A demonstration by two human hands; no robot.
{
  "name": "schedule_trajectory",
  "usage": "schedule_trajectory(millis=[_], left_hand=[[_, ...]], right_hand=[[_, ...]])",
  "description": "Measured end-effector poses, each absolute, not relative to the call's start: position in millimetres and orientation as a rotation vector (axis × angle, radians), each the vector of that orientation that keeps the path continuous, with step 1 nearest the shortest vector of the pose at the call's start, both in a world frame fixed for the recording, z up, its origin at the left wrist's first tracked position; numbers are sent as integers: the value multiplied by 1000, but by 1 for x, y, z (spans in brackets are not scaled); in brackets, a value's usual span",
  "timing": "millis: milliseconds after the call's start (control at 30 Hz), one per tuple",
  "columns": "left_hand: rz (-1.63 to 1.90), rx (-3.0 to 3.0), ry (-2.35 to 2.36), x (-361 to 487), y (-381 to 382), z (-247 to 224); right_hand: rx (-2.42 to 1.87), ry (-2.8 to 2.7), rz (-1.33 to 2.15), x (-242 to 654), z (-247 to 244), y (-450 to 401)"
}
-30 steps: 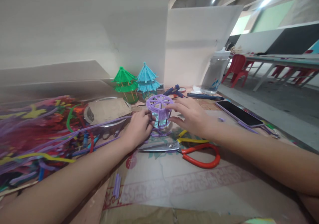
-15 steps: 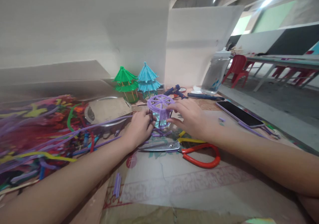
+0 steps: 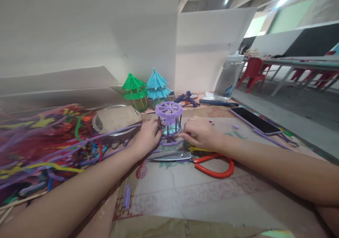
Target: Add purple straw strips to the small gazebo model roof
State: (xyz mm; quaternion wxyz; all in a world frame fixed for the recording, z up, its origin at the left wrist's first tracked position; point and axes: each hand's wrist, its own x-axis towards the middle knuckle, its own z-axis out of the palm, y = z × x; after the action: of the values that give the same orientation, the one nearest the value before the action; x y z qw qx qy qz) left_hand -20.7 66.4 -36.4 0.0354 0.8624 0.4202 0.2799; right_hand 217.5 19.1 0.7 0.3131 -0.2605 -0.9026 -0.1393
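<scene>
A small purple pavilion model [image 3: 169, 115] stands upright, with a spoked ring top, dark posts and a light blue base. Against its left side rests my left hand [image 3: 148, 135], fingers curled on the post and base edge. My right hand [image 3: 200, 131] is low at the model's right, beside the base, its fingers bent in and thumb stretched toward the base. Whatever those fingers hold, if anything, is hidden. Short purple strips [image 3: 169, 142] lie in front of the base. Nearer me are large scissors [image 3: 214, 174] with red and yellow handles, partly under my right hand.
Behind the model stand a green-roofed model [image 3: 134, 82] and a blue-roofed model [image 3: 156, 81], with a glue gun [image 3: 187, 98] nearby. Coloured pipe cleaners [image 3: 39, 135] pile up left, beside a metal tray [image 3: 99, 125]. A water bottle [image 3: 228, 79], cutter [image 3: 218, 103] and phone [image 3: 254, 120] are right.
My right hand has come down from the ring top to beside the base, its fingers now more curled. My left hand stays at the model's left side.
</scene>
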Motion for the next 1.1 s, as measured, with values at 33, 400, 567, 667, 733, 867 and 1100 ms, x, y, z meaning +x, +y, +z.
schedule_trajectory(millis=[33,400,567,667,733,867,1100], left_hand=[[868,2629,1291,-21,68,-37],[941,2431,1334,-23,57,-20],[676,2529,1295,-38,32,35],[601,2607,1525,-42,20,73],[704,2686,1475,-40,18,93],[782,2863,1179,-24,24,116],[801,2887,1169,-7,39,94]], right_hand=[[-752,-2406,-328,217,-1,20],[-1190,-2406,-5,214,-9,31],[-1117,-2559,-30,212,-10,32],[-1109,-2559,-23,212,-10,32],[-1112,-2554,-18,213,-10,32],[-1126,-2546,-22,213,-10,31],[-1115,-2558,-41,212,-9,31]])
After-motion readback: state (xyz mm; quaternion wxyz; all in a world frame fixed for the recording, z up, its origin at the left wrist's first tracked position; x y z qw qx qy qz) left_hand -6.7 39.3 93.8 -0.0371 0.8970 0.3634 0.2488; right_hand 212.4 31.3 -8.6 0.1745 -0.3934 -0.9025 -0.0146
